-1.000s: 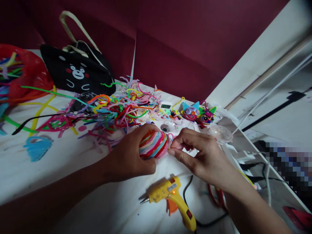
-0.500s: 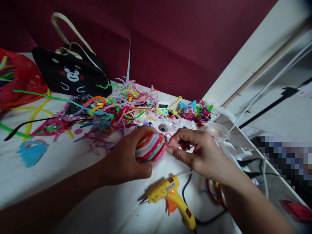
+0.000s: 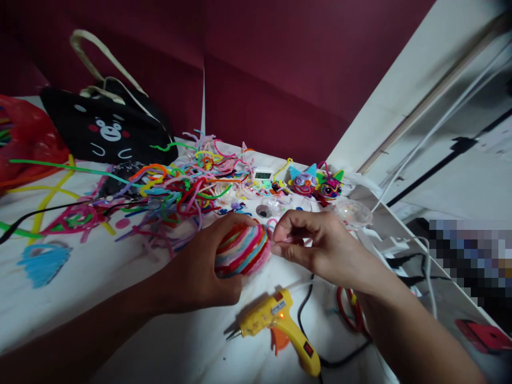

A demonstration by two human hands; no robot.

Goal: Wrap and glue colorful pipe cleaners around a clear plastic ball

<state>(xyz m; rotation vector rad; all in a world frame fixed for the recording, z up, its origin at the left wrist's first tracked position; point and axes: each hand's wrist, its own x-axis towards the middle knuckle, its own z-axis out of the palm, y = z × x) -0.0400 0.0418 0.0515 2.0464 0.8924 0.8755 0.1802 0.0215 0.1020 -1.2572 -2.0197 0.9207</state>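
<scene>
My left hand (image 3: 204, 261) is wrapped round a ball (image 3: 244, 249) covered in striped fuzzy pipe cleaners of red, pink, orange, white and light blue. At the ball's right side, the thumb and forefinger of my right hand (image 3: 310, 240) pinch a thin pink pipe cleaner, mostly hidden by the fingers. Below the hands a yellow glue gun (image 3: 276, 320) lies on the white table (image 3: 160, 341), its nozzle to the left and a small orange light lit on its body.
Behind the hands lies a tangled heap of coloured pipe cleaners (image 3: 188, 184). A black bag (image 3: 108, 130) and a red plastic bag (image 3: 36, 138) stand at the left. Two decorated heads (image 3: 304, 181), a small digital clock (image 3: 263, 174) and a clear dish (image 3: 354, 214) are at the back. A black cord (image 3: 306, 306) runs beside the glue gun.
The whole view has shifted slightly, so the background sits further left. Both hands keep their holds, and the ball appears a little further left and turned slightly.
</scene>
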